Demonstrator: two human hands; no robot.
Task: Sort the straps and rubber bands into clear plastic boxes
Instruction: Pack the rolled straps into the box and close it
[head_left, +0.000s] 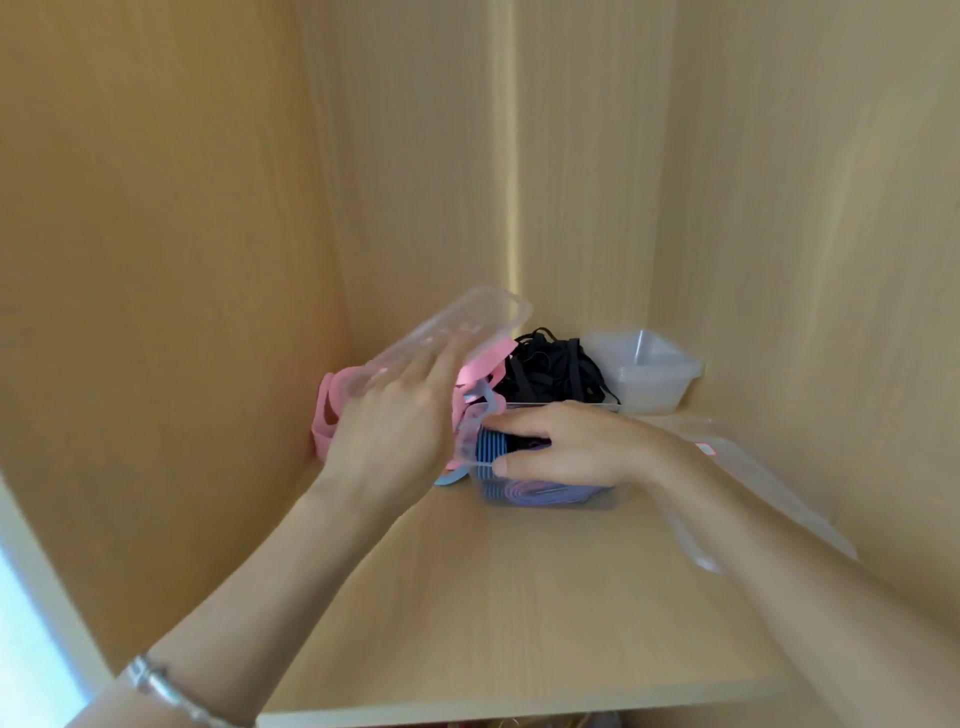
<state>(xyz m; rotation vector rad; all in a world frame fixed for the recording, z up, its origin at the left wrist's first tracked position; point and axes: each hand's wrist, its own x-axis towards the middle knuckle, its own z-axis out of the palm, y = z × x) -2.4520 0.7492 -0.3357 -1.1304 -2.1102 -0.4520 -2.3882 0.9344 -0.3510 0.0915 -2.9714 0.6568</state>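
My left hand (395, 415) grips a clear plastic box (452, 327), tilted up on its side above a heap of pink straps (332, 410) at the left wall. My right hand (566, 447) is clasped on the near left corner of another clear box (550, 493) standing on the shelf, with blue and purple straps (524, 491) inside. A pile of black elastic bands (550, 369) lies just behind that box. Part of the pink straps is hidden behind my left hand.
A stack of empty clear boxes (649, 374) stands at the back right corner. A clear plastic bag (769, 483) lies on the shelf (519, 597) to the right, under my right forearm. Wooden walls close in on the left, back and right.
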